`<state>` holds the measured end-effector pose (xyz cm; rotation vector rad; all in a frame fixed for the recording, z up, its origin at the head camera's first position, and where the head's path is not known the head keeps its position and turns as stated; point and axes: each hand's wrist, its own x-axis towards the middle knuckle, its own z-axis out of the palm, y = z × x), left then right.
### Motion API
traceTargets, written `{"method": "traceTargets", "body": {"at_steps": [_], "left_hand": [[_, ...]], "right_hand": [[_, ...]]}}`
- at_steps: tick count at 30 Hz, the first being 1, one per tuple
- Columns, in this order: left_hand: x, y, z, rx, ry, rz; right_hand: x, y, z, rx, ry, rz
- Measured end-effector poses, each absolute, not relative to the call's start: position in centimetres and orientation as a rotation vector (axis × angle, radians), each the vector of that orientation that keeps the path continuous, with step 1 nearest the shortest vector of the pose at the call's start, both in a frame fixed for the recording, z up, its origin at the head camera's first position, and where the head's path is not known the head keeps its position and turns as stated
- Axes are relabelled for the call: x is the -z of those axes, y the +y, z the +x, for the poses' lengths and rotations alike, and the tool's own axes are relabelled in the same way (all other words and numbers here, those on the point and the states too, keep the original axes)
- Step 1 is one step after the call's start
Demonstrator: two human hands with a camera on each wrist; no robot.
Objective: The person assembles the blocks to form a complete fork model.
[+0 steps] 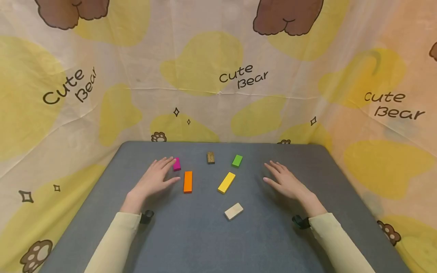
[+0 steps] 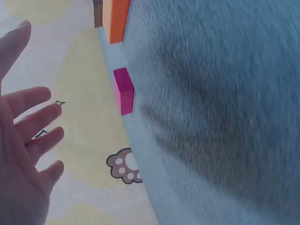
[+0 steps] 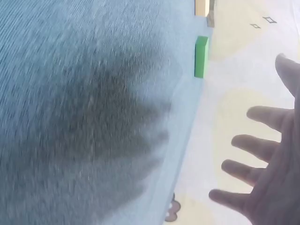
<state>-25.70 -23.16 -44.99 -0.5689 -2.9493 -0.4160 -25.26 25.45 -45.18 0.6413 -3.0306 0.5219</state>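
In the head view my left hand (image 1: 156, 178) hovers over the table's left side, fingers spread and holding nothing. Its fingertips partly cover a magenta block (image 1: 176, 164); the left wrist view shows a gap between them. An orange block (image 1: 188, 182) lies just right of that thumb. My right hand (image 1: 285, 181) hovers at the right, fingers extended, with nothing in it. Nearest to it are a green block (image 1: 237, 161) and a yellow block (image 1: 227, 182). A brown wood-grained block (image 1: 211, 157) lies at the back, and a cream block (image 1: 233, 211) lies closer to me.
The blocks lie apart on a blue-grey table (image 1: 191, 242). A patterned cloth (image 1: 205, 68) hangs behind the table and along both sides. Each wrist wears a dark band, the left band (image 1: 147, 216) and the right band (image 1: 301, 222).
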Motion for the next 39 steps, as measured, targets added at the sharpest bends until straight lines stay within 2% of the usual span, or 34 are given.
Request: {"method": "traceTargets", "body": {"at_steps": [15,39], "left_hand": [[46.0,-21.1,-26.3,0.744,-2.927,-0.576],[47.9,-19.9,-27.0,0.961,-3.015,-0.596]], "right_hand": [[46.5,21.5,-26.6,-0.848,-2.886,0.699],[48.9,16.9,-28.7,-0.977,-2.878,0.803]]}}
